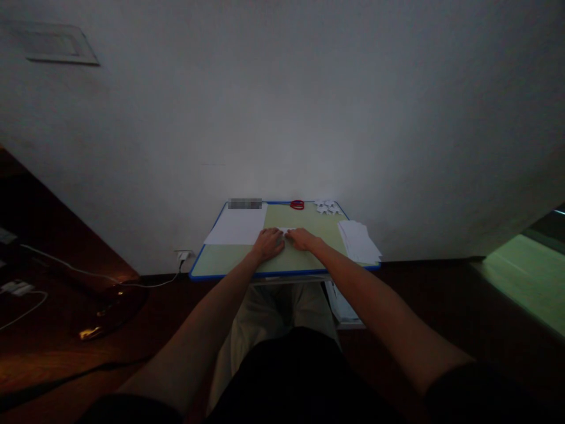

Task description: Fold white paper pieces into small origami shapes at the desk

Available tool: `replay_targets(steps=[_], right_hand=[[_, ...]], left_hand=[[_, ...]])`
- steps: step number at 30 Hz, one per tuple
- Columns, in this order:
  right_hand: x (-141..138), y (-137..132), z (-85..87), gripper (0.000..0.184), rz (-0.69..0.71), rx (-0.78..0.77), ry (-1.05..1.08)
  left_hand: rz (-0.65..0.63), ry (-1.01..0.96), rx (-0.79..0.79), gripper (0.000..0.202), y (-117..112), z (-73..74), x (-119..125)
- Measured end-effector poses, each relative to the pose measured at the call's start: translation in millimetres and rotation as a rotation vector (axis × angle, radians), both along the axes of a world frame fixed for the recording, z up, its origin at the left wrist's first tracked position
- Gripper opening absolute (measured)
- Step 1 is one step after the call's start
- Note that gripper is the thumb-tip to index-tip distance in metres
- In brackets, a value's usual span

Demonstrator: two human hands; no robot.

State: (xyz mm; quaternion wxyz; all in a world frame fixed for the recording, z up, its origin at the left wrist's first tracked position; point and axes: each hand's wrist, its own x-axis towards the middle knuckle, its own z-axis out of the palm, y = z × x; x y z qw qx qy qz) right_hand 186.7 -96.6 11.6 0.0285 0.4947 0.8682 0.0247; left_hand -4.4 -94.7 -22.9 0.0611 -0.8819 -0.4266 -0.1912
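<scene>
A small piece of white paper point(288, 229) lies near the middle of the light green tabletop point(300, 259), mostly covered by my fingers. My left hand point(268, 242) is at its left side, with bent fingers pressing the paper's edge. From the right, my right hand point(302, 238) grips the paper with fingers drawn together; the two hands' fingertips almost meet. How the piece is folded is too small to make out. Beyond the hands, red-handled scissors point(297, 205) lie at the table's far edge.
Several white folded paper shapes point(327, 206) sit at the far right corner. A stack of white paper point(358, 241) overlaps the right edge. One large white sheet point(236, 225) covers the left part. A wall point(282, 118) stands directly behind the table, with a plugged-in charger point(183, 255) at left.
</scene>
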Motion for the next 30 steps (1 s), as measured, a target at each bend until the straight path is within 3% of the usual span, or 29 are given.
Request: replay_targets(steps=[13, 20, 24, 30], right_hand=[[-6.0, -29.2, -36.0, 0.037, -0.101, 0.222, 0.331], [-7.9, -24.2, -43.5, 0.058, -0.198, 0.238, 0.496], [-11.3, -20.9, -44.7, 0.058, -0.205, 0.273, 0.569], [-7.4, -12.7, -57.8, 0.055, -0.146, 0.406, 0.656]], left_hand=[[0.046, 0.008, -0.087, 0.044, 2.0, -7.0, -0.2], [0.032, -0.063, -0.097, 0.041, -2.6, -2.5, -3.1], [-0.036, -0.112, -0.055, 0.032, -4.8, 4.8, -9.2], [-0.087, -0.229, 0.019, 0.051, 1.0, -6.1, -15.8]])
